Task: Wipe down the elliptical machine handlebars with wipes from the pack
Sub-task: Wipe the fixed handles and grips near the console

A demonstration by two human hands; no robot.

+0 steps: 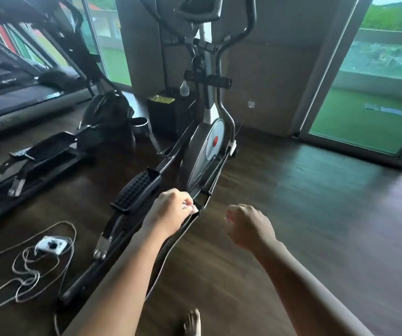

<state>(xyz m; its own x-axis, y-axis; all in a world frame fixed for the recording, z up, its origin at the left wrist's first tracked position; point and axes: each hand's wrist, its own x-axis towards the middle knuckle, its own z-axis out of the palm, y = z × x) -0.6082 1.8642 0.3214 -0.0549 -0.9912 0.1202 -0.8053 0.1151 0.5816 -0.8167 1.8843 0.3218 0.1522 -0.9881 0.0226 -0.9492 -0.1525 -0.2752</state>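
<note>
Rising upright ahead, handlebars [252, 18] stand above the hands; left hand [170, 210], nearer, pinches a wipe [192, 208]; right hand [248, 226] curled, contents unclear.

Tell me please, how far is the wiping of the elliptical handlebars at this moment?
Done: nothing that shows; no wipe touches the handlebars. In hand: the left hand pinches a small white piece, perhaps a wipe; the right hand is curled, its contents unclear. Left: both hands are low, well away from the bars, so all the wiping remains. No pack is visible.
</note>
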